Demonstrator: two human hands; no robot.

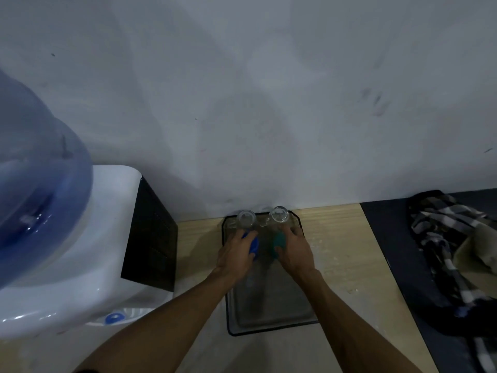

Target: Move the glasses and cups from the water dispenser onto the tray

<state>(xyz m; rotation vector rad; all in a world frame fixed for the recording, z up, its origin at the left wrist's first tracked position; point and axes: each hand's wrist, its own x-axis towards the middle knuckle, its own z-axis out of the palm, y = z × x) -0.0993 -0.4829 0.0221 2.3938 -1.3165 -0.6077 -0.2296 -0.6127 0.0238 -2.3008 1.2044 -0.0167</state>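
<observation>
A grey tray [271,310] with a dark rim lies on the wooden counter by the wall. Two clear glasses stand at its far end, one on the left [246,218] and one on the right [279,214]. My left hand [236,255] is closed around a blue cup [254,245] just in front of the left glass. My right hand [294,251] is closed around a green cup [277,243] in front of the right glass. Both cups are over the tray's far half, mostly hidden by my fingers. The white water dispenser [88,254] with its blue bottle [32,173] stands at the left.
A blue tap [115,318] shows on the dispenser's front. A dark panel [150,235] forms the dispenser's right side. A checked cloth [454,254] lies on a dark surface at the right. The wall runs right behind the tray.
</observation>
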